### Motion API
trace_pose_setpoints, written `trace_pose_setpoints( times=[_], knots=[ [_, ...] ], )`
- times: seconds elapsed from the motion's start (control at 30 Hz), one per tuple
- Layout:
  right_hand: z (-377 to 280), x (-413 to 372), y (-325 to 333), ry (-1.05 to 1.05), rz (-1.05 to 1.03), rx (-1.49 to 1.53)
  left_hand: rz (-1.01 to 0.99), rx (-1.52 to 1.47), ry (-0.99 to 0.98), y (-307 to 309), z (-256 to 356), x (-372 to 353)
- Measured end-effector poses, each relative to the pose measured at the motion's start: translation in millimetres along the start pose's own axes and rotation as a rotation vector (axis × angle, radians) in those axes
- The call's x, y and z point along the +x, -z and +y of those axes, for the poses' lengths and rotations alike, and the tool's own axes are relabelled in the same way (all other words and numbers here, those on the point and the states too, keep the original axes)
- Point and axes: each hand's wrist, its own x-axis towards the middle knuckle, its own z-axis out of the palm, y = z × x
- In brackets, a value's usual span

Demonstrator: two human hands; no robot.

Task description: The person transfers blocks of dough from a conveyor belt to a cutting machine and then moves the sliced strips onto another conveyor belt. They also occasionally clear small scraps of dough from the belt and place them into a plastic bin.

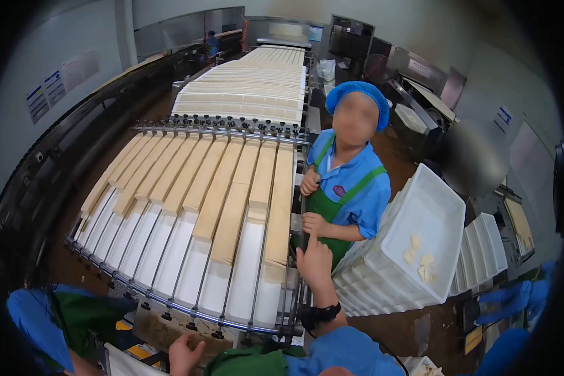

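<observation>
My right hand (315,263), with a black band (319,315) on its wrist, is at the right side of the conveyor (197,263). Its index finger stretches forward, its tip near a co-worker's hand (317,224) by the side rail; nothing is in it. Low in the view, my left hand (185,355) is below the conveyor's front roller, thumb and fingers apart and holding nothing. Long, pale layered strips that look like dough (218,210) lie side by side in lanes on the white belt, split by thin metal rods. Their near ends stop at uneven lengths.
A co-worker (351,169) in a blue cap and green apron stands at the conveyor's right side. Behind them rise stacked white crates (388,257), the top one holding pale scraps (426,266). Another person's blue sleeve (34,326) shows at lower left. A roller bar with black knobs (232,125) crosses the conveyor.
</observation>
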Motion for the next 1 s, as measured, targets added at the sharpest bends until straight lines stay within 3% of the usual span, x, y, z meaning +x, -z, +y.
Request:
trace_pose_setpoints(
  times=[0.03,0.13,0.23,0.33,0.43,0.73,0.83,0.93,1.0],
  knots=[
    [-3.0,5.6,5.6,0.017,0.089,0.043,0.013,-0.006,-0.015,-1.8,-2.3,2.0],
    [-18.2,8.1,44.5,0.079,0.637,0.130,0.040,-0.015,-0.026,-2.6,-2.8,5.4],
    [-11.4,11.0,40.4,0.205,0.987,0.342,0.042,-0.003,-0.021,-3.5,1.2,7.2],
    [-12.9,14.7,38.2,0.221,1.008,0.396,0.038,0.008,-0.031,-6.1,-1.9,11.6],
    [-13.6,12.0,43.1,0.100,0.822,0.310,0.035,-0.009,-0.048,-7.2,-2.5,15.5],
    [-12.4,19.1,36.8,0.026,0.790,0.360,-0.015,-0.029,0.048,1.5,18.4,7.8],
    [-2.2,41.0,27.3,-0.037,0.583,0.260,-0.004,-0.015,-0.002,-3.7,13.4,11.2],
    [-0.4,46.5,22.0,-0.133,0.353,0.403,0.050,-0.046,0.004,-4.1,12.3,7.6],
    [-5.1,41.8,16.9,-0.084,0.337,0.372,0.043,-0.044,0.027,-0.8,14.6,-2.4]
  ],
)
